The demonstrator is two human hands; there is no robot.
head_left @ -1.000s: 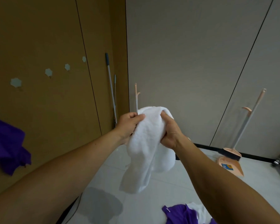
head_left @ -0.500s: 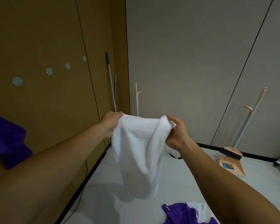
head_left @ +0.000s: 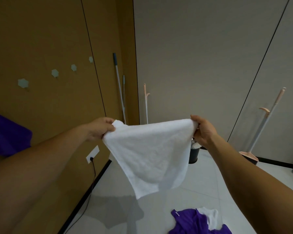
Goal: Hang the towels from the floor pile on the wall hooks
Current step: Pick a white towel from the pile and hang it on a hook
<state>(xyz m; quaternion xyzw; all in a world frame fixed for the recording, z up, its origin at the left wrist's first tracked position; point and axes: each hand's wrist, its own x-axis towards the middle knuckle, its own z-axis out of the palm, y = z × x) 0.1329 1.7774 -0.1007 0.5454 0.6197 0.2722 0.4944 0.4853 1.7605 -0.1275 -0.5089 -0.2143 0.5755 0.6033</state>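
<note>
White towel, spread in the air at the centre of the view, held by its two top corners with the rest hanging down to a loose point toward 6 o'clock. The left hand, at the towel's 10 o'clock, has its fingers curled tight round one corner. The right hand, at the towel's 2 o'clock, pinches the other corner between thumb and fingers. Both bare forearms reach in from the lower corners of the view.

Nearest, at 6 o'clock on the pale tiled floor, lies the floor pile of purple cloth with a white piece on it.

At 9 o'clock, a purple towel hangs against the brown wall. Above it, toward 10 o'clock, a row of pale six-sided wall hooks runs along that wall, the ones in view bare. Lower, at 8 o'clock, a white socket has a dark cord plugged in and trailing to the floor.

Farther off, at 12 o'clock in the corner, two mop handles lean upright beside a pink-topped handle. A dark bin shows just beyond the right hand. At 3 o'clock, a pink dustpan and its long handle stand by the grey wall.
</note>
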